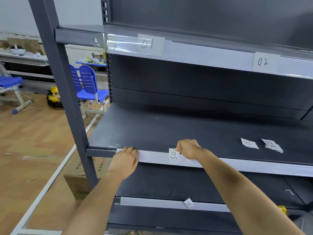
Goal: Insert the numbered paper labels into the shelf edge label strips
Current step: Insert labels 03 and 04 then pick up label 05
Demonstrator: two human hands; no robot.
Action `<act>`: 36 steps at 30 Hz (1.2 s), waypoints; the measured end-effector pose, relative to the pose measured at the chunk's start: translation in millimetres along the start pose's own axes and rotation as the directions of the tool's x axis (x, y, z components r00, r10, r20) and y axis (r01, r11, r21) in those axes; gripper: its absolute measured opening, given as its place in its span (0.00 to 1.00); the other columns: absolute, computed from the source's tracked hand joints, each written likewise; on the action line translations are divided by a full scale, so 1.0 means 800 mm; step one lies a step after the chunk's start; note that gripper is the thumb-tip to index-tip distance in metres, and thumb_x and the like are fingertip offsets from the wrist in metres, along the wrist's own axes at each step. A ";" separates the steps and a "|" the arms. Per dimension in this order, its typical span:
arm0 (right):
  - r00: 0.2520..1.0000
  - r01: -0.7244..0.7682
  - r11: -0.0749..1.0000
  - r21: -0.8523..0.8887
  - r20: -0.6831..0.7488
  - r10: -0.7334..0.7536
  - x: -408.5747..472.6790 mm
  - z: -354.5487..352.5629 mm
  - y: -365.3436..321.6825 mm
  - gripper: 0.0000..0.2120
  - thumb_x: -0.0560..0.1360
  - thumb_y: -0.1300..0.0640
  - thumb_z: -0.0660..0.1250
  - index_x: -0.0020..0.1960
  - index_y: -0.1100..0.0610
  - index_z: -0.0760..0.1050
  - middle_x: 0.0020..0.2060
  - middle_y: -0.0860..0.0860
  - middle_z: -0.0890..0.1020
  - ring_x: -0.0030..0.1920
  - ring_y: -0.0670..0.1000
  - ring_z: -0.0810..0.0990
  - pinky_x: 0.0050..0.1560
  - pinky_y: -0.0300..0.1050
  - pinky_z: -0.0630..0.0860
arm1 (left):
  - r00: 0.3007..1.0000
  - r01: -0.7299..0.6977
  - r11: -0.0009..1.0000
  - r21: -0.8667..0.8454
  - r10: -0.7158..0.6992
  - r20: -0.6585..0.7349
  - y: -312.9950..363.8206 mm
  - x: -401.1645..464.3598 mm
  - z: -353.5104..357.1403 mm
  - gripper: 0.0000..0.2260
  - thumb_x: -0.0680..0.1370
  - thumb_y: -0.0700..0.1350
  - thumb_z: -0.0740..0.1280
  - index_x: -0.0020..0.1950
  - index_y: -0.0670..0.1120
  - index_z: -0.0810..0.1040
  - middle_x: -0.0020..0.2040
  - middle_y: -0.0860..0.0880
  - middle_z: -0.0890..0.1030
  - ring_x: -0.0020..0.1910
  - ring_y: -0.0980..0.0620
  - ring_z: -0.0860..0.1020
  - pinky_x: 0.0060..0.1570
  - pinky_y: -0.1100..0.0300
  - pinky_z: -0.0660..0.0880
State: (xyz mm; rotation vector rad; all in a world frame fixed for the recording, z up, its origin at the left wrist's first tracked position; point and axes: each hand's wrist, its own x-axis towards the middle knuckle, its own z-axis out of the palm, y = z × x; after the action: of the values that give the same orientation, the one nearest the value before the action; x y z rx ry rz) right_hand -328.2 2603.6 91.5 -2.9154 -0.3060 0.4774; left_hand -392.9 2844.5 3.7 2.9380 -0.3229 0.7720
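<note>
A dark grey shelf unit fills the view. My left hand [126,158] grips the left end of the middle shelf's white label strip [154,156]. My right hand [188,149] pinches the top edge of a paper label marked 05 [174,156], which stands upright against that strip, its number turned sideways. The top shelf's strip [211,55] carries labels 01 [149,44] and 02 [263,61]. On the middle shelf board lie a loose label 06 [249,143] and a small stack of labels [272,145]. The lowest strip [152,201] holds a tilted label 10 [188,203].
The shelf's grey upright post [67,102] stands at left. Beyond it are blue chairs [88,85], a cardboard box [81,178] on the wooden floor, and a cluttered white table [23,55] by the wall. A yellow object [282,210] sits by the lowest shelf's right side.
</note>
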 end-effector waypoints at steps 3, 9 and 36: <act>1.000 -0.006 0.999 0.040 -0.010 0.006 -0.006 0.000 -0.002 0.14 0.78 0.59 0.54 0.34 0.55 0.59 0.43 0.57 0.72 0.42 0.53 0.65 0.41 0.43 0.62 | 1.000 -0.001 1.000 0.004 0.001 -0.013 0.002 0.001 0.001 0.14 0.57 0.39 0.79 0.39 0.42 0.82 0.36 0.47 0.82 0.34 0.48 0.81 0.29 0.61 0.77; 1.000 0.010 0.974 0.225 0.000 -0.010 -0.011 0.007 0.005 0.16 0.77 0.50 0.64 0.50 0.65 0.74 0.48 0.62 0.79 0.43 0.52 0.72 0.50 0.51 0.75 | 0.992 -0.109 0.992 0.058 0.112 -0.058 0.031 0.013 0.014 0.12 0.63 0.46 0.72 0.43 0.42 0.83 0.42 0.46 0.84 0.40 0.48 0.83 0.37 0.60 0.79; 0.977 0.035 0.689 0.724 -0.171 0.130 -0.002 -0.019 0.003 0.05 0.81 0.61 0.53 0.56 0.58 0.62 0.56 0.59 0.76 0.48 0.59 0.83 0.45 0.50 0.81 | 0.979 -0.203 0.979 0.035 0.203 -0.002 0.090 0.020 0.052 0.35 0.57 0.51 0.81 0.60 0.39 0.78 0.60 0.41 0.79 0.56 0.43 0.80 0.54 0.47 0.75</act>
State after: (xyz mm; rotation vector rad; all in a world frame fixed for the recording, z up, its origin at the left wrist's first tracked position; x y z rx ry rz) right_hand -324.3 2598.6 105.2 -2.1536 0.0095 0.2112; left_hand -375.4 2765.6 -22.3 2.9669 -0.6239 0.8160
